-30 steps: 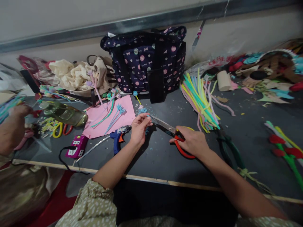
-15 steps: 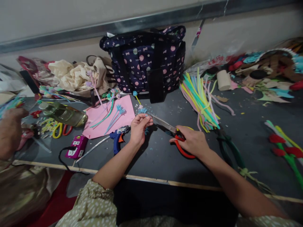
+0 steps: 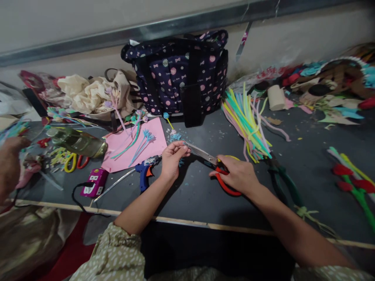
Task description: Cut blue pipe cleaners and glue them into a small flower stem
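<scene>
My right hand (image 3: 236,171) grips a pair of scissors (image 3: 203,153) with red and yellow handles, its blades pointing left. The blade tips reach the fingertips of my left hand (image 3: 172,158), which are pinched together. A speck of blue shows at that pinch, but what is held there is too small to make out. Just beyond my left hand lie blue fuzzy pieces (image 3: 175,136), with more blue bits partly hidden beside the wrist. A blue glue gun (image 3: 143,175) rests on the table, left of my left forearm.
A pink sheet (image 3: 158,146) carries pipe-cleaner stems. A bundle of pipe cleaners (image 3: 246,125) and green-handled pliers (image 3: 283,181) lie right. A dark patterned bag (image 3: 164,78) with a phone (image 3: 191,105) against it stands behind. Left are a bottle (image 3: 77,142), a purple power socket (image 3: 95,181) and another person's hand (image 3: 11,164).
The view has shifted slightly. My hands and the scissors stay nearly in place, the blades looking a little closer together. The other person's hand at the left has moved slightly.
</scene>
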{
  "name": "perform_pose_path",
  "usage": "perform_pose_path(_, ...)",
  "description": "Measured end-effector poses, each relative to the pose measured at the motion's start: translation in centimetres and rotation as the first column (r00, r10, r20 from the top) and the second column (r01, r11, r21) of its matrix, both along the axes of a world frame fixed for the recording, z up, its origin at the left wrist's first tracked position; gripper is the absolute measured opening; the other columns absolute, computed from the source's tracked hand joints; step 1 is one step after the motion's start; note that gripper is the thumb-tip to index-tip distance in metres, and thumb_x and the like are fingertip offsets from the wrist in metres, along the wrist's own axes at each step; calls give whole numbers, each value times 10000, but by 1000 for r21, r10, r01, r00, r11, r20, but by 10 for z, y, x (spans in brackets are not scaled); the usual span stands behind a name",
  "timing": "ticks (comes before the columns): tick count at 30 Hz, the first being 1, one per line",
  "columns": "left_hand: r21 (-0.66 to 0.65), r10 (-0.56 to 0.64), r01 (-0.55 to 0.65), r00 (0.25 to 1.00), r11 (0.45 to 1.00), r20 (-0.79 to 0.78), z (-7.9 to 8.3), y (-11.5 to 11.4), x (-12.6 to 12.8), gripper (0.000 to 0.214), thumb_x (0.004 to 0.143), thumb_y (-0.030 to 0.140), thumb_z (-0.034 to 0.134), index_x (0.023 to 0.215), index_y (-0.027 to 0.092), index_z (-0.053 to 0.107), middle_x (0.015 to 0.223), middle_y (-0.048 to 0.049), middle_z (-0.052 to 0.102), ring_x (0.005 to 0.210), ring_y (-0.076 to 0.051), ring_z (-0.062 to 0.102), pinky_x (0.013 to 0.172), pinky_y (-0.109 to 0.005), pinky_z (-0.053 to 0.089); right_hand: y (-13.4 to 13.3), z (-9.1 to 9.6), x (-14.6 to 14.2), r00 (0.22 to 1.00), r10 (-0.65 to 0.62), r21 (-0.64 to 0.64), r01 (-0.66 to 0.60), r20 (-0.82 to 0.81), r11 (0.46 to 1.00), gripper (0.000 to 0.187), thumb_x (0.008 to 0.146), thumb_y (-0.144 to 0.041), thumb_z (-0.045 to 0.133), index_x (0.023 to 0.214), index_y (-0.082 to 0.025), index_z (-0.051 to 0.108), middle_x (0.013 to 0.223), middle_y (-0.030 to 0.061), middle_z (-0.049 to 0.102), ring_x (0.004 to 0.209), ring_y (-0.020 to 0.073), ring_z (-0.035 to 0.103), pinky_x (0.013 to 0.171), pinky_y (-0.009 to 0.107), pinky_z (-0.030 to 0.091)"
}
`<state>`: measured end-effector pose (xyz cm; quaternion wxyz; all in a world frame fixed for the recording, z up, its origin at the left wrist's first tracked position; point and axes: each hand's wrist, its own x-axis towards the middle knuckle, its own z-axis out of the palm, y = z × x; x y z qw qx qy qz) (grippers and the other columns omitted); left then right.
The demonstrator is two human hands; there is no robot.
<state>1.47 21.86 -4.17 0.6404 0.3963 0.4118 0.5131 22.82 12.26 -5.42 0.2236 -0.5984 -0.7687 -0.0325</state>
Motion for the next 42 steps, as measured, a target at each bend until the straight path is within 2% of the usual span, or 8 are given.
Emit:
perform_pose_path(9, 24, -5, 6, 999, 1000, -32, 0, 0, 0, 292, 670, 269, 804, 922, 167, 695, 716, -12, 682, 659, -122, 662, 633, -232, 536, -1, -3, 2, 1000, -4, -19, 5, 24, 1000, 417, 908, -591, 474, 960, -203, 618, 809, 56, 706, 697, 181, 641, 575, 264, 309)
perform_pose_path(28, 13, -16, 17, 997, 1000, -74, 2, 0, 1, 272, 651, 248, 797, 890, 169, 695, 675, 8, 651, 594, -111, 629, 609, -245, 525, -1, -1, 1, 998, -5, -14, 6, 56, 1000, 488, 918, -614, 432, 1021, -181, 633, 820, 76, 704, 690, 182, 631, 567, 271, 314)
perform_pose_path(42, -13, -26, 25, 998, 1000, -60, 4, -1, 2, 282, 627, 261, 815, 865, 169, 696, 682, 12, 661, 571, -100, 608, 604, -240, 515, -5, -3, 0, 999, 29, -23, -28, 34, 999, 436, 939, -570, 435, 1023, -186, 622, 808, 55, 727, 683, 171, 655, 543, 268, 303)
